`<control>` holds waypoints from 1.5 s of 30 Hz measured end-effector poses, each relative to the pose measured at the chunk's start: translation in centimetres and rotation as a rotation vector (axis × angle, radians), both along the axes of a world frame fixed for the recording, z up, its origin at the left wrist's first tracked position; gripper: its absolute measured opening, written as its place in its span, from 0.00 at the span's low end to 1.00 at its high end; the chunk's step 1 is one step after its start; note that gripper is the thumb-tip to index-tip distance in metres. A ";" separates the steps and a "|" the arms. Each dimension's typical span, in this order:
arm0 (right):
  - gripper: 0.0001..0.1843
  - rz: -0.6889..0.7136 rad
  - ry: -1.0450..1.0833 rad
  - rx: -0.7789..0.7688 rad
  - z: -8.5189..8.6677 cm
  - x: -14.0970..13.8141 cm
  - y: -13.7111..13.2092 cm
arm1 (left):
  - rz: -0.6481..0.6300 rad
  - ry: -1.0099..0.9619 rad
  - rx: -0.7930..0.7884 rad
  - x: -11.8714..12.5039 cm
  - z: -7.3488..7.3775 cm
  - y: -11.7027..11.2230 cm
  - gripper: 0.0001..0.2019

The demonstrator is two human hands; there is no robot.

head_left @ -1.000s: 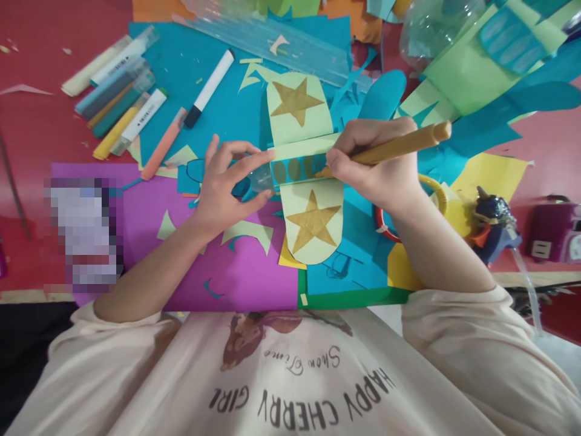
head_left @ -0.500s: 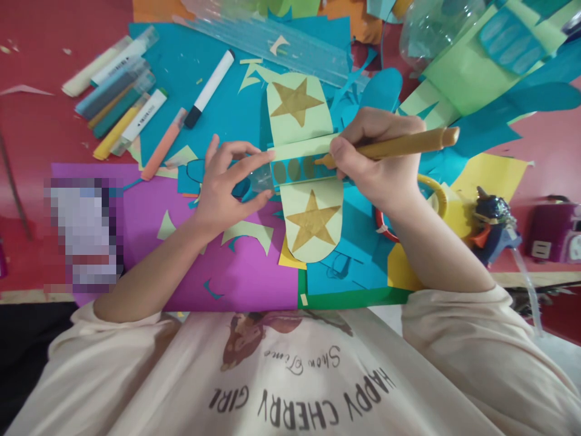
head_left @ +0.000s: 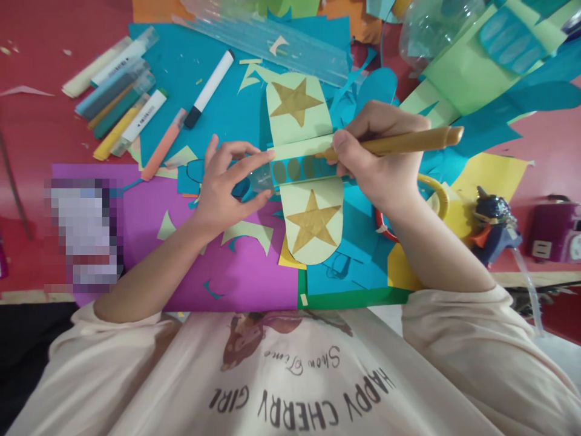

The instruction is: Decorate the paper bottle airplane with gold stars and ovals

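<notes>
A plastic bottle (head_left: 260, 178) wrapped in pale green and blue paper lies across the middle, its clear end toward the left. Two pale green rounded paper wings (head_left: 313, 251) stick out from it, each bearing a brown-gold star. Dark ovals line the blue strip (head_left: 287, 171) on its side. My left hand (head_left: 231, 178) grips the bottle's left end, index finger above and thumb below. In my right hand (head_left: 379, 154) is a brown-gold marker (head_left: 408, 143), its tip at the ovals near the strip's middle. My right fingers partly hide the bottle's right end.
Several markers (head_left: 120, 91) lie at the upper left, and a white one (head_left: 211, 88) sits nearer the middle. A blurred phone-like object (head_left: 86, 233) rests at left. Paper scraps (head_left: 247, 233), tape rolls (head_left: 440, 197), a glue gun (head_left: 497, 224) and a clear bottle (head_left: 436, 33) surround the work.
The marker and my right hand have shifted slightly up and right, with the tip moving along the ovals. My left hand has stayed in place.
</notes>
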State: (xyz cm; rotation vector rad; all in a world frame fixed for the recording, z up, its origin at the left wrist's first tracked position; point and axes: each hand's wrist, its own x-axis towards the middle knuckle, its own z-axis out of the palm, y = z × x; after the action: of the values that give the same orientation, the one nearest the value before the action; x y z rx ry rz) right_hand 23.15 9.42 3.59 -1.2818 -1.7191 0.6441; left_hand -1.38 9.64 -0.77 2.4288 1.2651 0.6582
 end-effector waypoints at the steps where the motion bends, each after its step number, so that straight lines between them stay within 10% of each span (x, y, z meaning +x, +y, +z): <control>1: 0.24 0.007 -0.005 -0.004 0.0 0.0 0.0 | -0.003 -0.009 0.006 0.0 0.0 0.0 0.21; 45: 0.24 0.031 0.063 -0.012 0.0 0.1 0.1 | -0.013 -0.036 0.011 -0.1 -0.1 0.1 0.21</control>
State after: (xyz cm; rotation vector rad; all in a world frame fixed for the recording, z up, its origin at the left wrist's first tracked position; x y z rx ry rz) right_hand 23.23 9.54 3.56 -1.2325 -1.6884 0.7071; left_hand -1.53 9.71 -0.90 2.4212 1.2344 0.7040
